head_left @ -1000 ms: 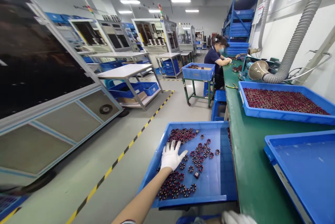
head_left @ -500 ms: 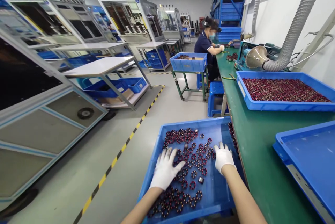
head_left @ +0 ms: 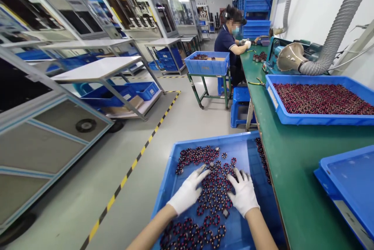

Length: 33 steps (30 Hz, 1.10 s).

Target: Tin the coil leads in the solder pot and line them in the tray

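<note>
Many small dark ring-shaped parts [head_left: 215, 189] with red and copper-coloured spots lie loose in a blue plastic tray [head_left: 244, 238]. My left hand [head_left: 189, 189], in a white glove, rests at the left side of the middle group, its fingers stretched over the rings. On the group's right side my right hand [head_left: 243, 191], gloved too, has its fingers spread and touches the outer rings. Neither hand has a ring lifted. A small squarish metallic piece [head_left: 226, 213] lies near my right hand. Further rings [head_left: 197, 155] cluster at the tray's far left, others at its near end.
The green workbench [head_left: 295, 164] overlaps the tray's right side. On it stand a full blue tray of rings [head_left: 324, 98], stacked blue trays [head_left: 350, 179], pliers [head_left: 257, 82] and a machine with a funnel [head_left: 290, 57]. A co-worker [head_left: 230, 43] sits farther along, beside a blue stool [head_left: 241, 105].
Both hands have moved inward, pushing the middle rings into a tighter group between them. My right hand has shifted left and nearer. The view has turned slightly.
</note>
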Available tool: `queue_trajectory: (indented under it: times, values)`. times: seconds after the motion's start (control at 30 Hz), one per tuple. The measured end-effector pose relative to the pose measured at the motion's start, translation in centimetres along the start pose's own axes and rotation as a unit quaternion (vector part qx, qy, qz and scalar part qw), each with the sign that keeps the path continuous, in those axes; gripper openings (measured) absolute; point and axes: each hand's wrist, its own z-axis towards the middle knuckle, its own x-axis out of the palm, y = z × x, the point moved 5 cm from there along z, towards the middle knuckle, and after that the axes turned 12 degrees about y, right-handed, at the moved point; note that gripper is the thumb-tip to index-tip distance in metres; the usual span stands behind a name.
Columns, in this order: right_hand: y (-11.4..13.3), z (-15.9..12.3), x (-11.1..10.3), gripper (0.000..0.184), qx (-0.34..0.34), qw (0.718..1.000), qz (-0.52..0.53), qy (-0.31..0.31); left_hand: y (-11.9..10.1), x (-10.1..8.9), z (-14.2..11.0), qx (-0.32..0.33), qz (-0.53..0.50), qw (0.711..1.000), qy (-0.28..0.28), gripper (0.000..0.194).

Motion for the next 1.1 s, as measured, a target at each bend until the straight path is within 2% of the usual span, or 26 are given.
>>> queue_trajectory:
  times: [0.1,0.2,0.27,0.47,0.63,0.87,1.1]
  values:
    - [0.2,0.2,0.4,0.05,-0.014,1.0,-0.014,0.005,0.5,0.1,-1.7,0.037,0.027,0.997,0.058,0.083]
    - [0.4,0.5,0.9,0.046,-0.027,0.999,-0.029,0.017,0.1,1.3,-2.3,0.034,0.05,0.996,0.061,0.102]
    - [0.6,0.7,1.2,0.045,-0.035,0.998,-0.038,0.025,-0.5,2.1,-2.1,0.032,0.063,0.997,0.042,0.099]
    - [0.9,0.6,1.5,0.046,-0.039,0.997,-0.057,0.028,-2.3,2.9,-0.7,0.026,0.078,0.996,-0.021,0.066]
    - [1.0,0.5,1.3,0.042,-0.062,0.995,-0.073,0.029,-3.2,3.1,-0.4,0.011,0.087,0.996,-0.027,0.044]
    - [0.5,1.2,1.4,0.048,-0.01,0.996,-0.082,0.014,-2.2,3.0,0.5,-0.037,0.115,0.993,-0.004,0.054]
    - [-0.1,1.2,1.0,0.027,0.002,0.998,-0.058,-0.021,-2.3,3.1,1.9,-0.083,0.143,0.985,0.039,0.058]
